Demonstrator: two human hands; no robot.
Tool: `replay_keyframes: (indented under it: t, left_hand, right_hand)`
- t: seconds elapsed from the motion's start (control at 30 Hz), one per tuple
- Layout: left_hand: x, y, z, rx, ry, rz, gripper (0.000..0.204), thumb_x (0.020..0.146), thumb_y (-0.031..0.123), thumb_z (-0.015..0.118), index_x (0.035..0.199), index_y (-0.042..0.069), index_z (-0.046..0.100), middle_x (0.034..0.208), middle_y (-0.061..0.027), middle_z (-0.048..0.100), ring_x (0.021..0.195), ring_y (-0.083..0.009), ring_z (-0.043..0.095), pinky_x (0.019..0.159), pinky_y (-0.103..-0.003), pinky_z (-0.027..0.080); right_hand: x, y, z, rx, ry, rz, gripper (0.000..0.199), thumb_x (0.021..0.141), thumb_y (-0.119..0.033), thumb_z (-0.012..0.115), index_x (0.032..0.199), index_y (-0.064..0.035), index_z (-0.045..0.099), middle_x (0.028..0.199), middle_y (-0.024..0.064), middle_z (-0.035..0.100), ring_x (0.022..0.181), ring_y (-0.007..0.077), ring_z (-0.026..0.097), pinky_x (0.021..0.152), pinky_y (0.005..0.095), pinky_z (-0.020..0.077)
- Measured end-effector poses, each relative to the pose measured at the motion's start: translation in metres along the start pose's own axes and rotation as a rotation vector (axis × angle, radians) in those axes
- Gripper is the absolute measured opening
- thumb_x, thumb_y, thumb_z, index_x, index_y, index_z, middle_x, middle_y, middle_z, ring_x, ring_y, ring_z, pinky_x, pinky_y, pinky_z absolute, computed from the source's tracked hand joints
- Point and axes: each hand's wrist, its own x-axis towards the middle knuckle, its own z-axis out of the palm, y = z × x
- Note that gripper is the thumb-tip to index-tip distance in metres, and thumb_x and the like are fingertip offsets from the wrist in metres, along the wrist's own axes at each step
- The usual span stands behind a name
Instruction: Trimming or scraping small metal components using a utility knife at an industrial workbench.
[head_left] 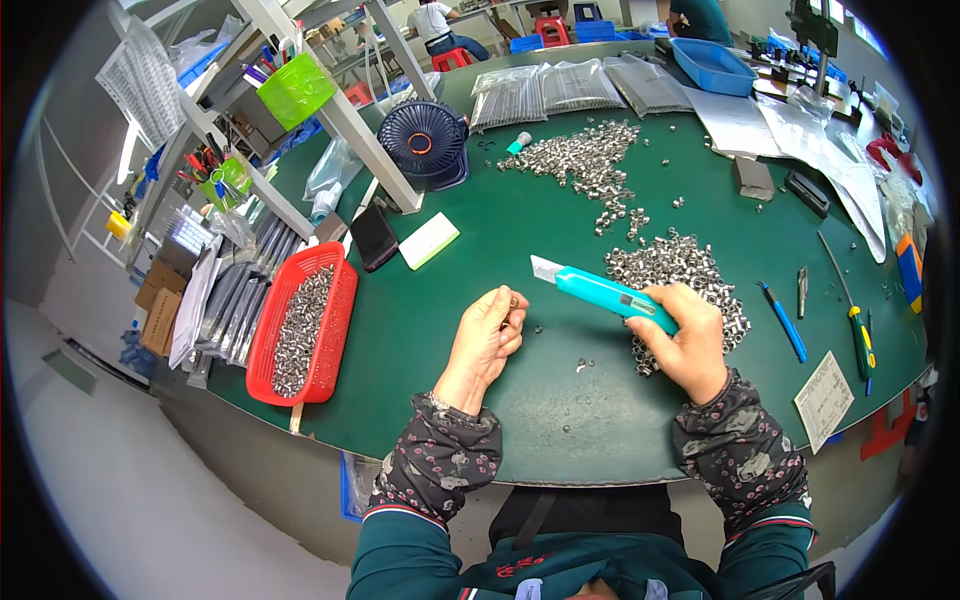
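My right hand (688,338) is closed around a turquoise utility knife (610,294), its blade out and pointing left toward my other hand. Between the thumb and fingers of my left hand (485,340) is a small metal ring (514,302), mostly covered by the fingertips. Behind and beside my right hand lies a heap of small metal rings (672,262). A second spread of the same rings (580,160) covers the table farther back. On the left, a red plastic basket (350,300) holds many more small metal pieces.
A dark blue fan (422,140), a black phone (374,238) and a white-green pad (430,241) stand left of centre. At right lie a blue pen-like tool (785,322), a screwdriver (858,335) and a paper slip (824,402). Bagged rods (580,88) and a blue tray (712,68) line the back.
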Motion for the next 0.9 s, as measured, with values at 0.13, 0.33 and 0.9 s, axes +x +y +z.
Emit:
replay_keyframes:
  t: [0.13,0.33,0.9]
  left_hand:
    - [0.0001,0.0016,0.0033,0.009,0.021,0.040,0.023,0.090,0.021,0.044,0.088,0.000,0.054,0.070,-0.0023,0.047,0.043,-0.0020,0.030,0.034,-0.015,0.023]
    - [0.0010,0.0034,0.0041,-0.068,0.000,0.081,0.017,0.089,0.017,0.046,0.092,0.002,0.053,0.074,-0.0029,0.049,0.046,-0.0020,0.032,0.037,-0.014,0.025]
    - [0.0018,0.0008,0.0007,-0.061,-0.046,0.080,0.016,0.087,0.016,0.050,0.092,0.002,0.054,0.071,-0.0002,0.047,0.047,-0.0023,0.033,0.037,-0.014,0.024]
  right_hand:
    - [-0.0042,0.0011,0.0048,-0.004,-0.064,-0.016,0.026,0.066,-0.022,0.068,0.083,-0.0048,0.060,0.064,0.0082,0.051,0.055,0.0244,0.053,0.049,0.0334,0.0417]
    - [-0.0030,0.0035,0.0038,0.063,-0.181,0.113,0.026,0.066,-0.023,0.068,0.082,-0.0041,0.062,0.070,0.0104,0.057,0.060,0.0257,0.056,0.054,0.0335,0.0441]
    - [-0.0023,0.0047,0.0033,0.151,-0.304,0.205,0.027,0.066,-0.024,0.067,0.081,-0.0030,0.063,0.072,0.0119,0.060,0.064,0.0260,0.058,0.058,0.0340,0.0454]
